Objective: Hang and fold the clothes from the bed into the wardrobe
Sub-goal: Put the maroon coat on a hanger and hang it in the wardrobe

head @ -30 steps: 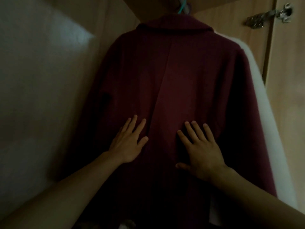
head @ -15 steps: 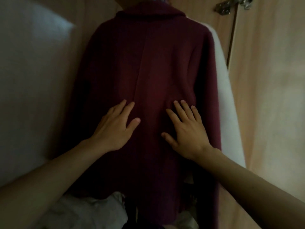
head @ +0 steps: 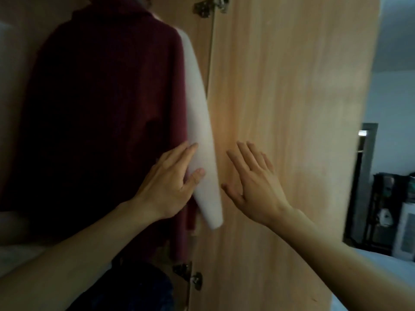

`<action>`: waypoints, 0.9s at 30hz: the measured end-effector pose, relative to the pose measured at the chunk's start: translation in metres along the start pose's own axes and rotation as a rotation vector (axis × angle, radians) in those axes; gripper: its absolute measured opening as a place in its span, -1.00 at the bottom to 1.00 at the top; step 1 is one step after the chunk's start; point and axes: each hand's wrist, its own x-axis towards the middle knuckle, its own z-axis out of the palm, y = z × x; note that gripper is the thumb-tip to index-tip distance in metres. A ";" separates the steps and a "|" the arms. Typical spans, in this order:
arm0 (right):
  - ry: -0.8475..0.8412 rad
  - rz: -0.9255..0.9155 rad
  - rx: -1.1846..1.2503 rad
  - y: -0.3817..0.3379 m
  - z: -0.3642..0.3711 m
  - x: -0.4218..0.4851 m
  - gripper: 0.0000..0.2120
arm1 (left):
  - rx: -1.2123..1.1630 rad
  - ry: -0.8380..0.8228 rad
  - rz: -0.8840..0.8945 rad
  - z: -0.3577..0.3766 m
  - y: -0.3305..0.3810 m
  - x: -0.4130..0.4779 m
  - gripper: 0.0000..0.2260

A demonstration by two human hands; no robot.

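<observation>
Inside the light wooden wardrobe (head: 202, 41), its door (head: 292, 108) swung open on metal hinges (head: 211, 6), a maroon coat (head: 101, 108) hangs with a white garment (head: 197, 122) just beside its right edge, and dark blue fabric (head: 139, 288) lies heaped below.

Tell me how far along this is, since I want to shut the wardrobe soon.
Done: the dark red coat hangs beside the open light wooden wardrobe door, with a white garment next to it. In hand: the left hand rests flat where the two garments meet; the right hand is open before the door, holding nothing. Left: whether more clothes wait cannot be seen.
</observation>
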 end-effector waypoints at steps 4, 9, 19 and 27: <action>0.006 0.056 0.007 0.046 -0.025 -0.054 -0.34 | -0.073 -0.051 0.021 0.051 0.070 -0.008 -0.29; -0.046 0.194 0.038 0.103 -0.045 -0.117 -0.32 | -0.094 -0.166 0.043 0.113 0.143 -0.024 -0.29; -0.170 0.485 -0.092 0.170 -0.077 -0.235 -0.32 | -0.363 -0.367 0.155 0.219 0.218 -0.040 -0.37; -0.316 0.788 -0.217 0.191 -0.108 -0.325 -0.33 | -0.574 -0.533 0.313 0.294 0.259 -0.051 -0.39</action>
